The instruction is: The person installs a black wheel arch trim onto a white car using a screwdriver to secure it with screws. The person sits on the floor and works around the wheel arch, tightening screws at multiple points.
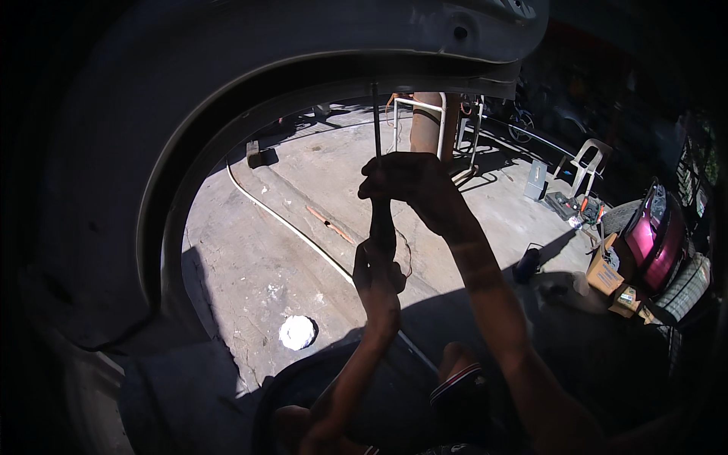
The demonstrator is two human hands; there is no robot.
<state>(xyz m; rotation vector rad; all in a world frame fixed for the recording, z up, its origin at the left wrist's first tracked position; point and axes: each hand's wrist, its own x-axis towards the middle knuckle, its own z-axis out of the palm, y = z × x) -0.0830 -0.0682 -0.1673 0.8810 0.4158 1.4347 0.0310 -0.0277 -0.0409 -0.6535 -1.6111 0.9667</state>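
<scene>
Curved panel (106, 189) overhangs left hand (379, 288) and right hand (417, 182) gripping upright tool (383, 221)

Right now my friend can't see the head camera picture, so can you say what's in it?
A person's bare left hand and, above it, right hand hold a dark, upright tool pointing up at a curved grey metal panel. Beyond, a sunlit concrete floor bears a round white object and a white plastic chair.

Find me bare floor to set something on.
Grey concrete floor lies bare, flecks aside, between the long pale strip and round white object, and between the right forearm and upright grey box. Crowded: far right, around brown cardboard boxes and shiny magenta panel.
</scene>
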